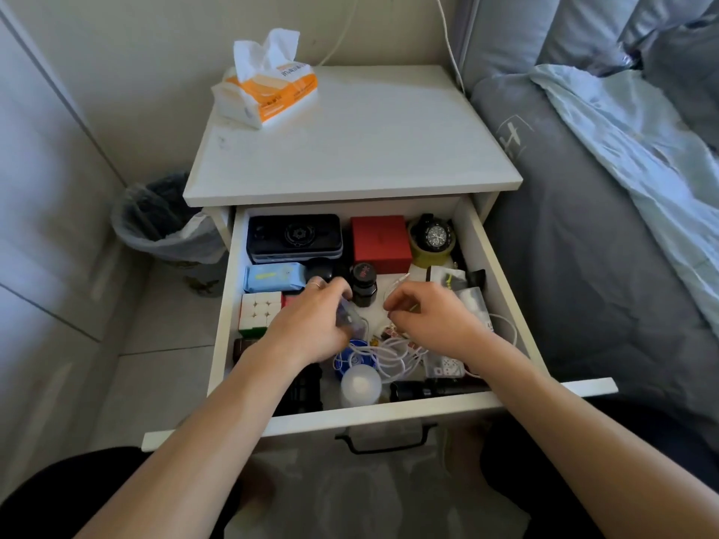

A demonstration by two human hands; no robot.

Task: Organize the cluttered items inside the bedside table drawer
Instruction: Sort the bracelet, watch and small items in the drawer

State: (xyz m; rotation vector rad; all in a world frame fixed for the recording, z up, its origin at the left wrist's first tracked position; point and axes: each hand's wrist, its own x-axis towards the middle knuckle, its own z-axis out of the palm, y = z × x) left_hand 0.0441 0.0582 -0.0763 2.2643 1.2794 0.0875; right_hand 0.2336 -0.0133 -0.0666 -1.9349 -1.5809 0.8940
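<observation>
A: Head view first, and it is the only one. What's each hand [311, 324] doing?

B: That left hand has its grip curled round a small clear, bluish item [347, 315], too blurred to name. The right hand [422, 317] pinches something thin, seemingly a strand of the white cable [393, 357], though I cannot be certain.

A: And the drawer [502, 282] itself?

B: Pulled fully out of the bedside table [350, 149], with clutter throughout. Along the back sit a black case [294, 237], a red box [381, 243] and a wristwatch [435, 236] on a yellowish tape roll. A blue tissue pack [274, 277] and a Rubik's cube [258, 311] lie at the left, and a dark jar [364, 285] stands between the hands.

A: What could go wrong?

B: The cable loops over a blue round thing and small bits near the front. I'd judge that lifting it by one strand would drag those along or tighten the knot. The jar stands just beside the left knuckles, so a sideways sweep could tip it.

A: Anything else near the front?

B: A white round lid [361, 385] and a black flashlight [435, 390] lie against the front wall, and a snagged cable might roll either.
</observation>
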